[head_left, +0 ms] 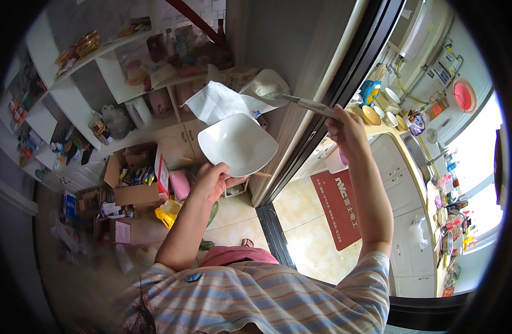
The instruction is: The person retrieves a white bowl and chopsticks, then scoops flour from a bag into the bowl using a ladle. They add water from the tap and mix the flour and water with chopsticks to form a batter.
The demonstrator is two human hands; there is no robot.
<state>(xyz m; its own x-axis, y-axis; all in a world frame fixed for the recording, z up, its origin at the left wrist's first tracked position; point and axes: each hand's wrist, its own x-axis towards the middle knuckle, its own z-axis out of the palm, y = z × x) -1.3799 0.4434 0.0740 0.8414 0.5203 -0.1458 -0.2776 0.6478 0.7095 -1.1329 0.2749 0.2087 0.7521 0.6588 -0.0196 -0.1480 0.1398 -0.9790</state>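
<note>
My left hand (212,181) grips the near rim of a white square-sided bowl (239,144), tilted so that its inside faces me. No food shows in the bowl. My right hand (347,125) holds the handle of a long metal spoon or ladle (308,104). Its head carries a heap of white powder (266,88) and is up and to the right of the bowl, at the mouth of an opened white bag (216,102). How much powder lies inside the bag is hard to make out.
White shelves (114,79) with packets and jars stand to the left. Below them sits an open cardboard box (135,175) of packages. A dark sliding-door frame (297,167) runs beside my right arm. Beyond it are a red mat (335,208) and a kitchen counter (423,167).
</note>
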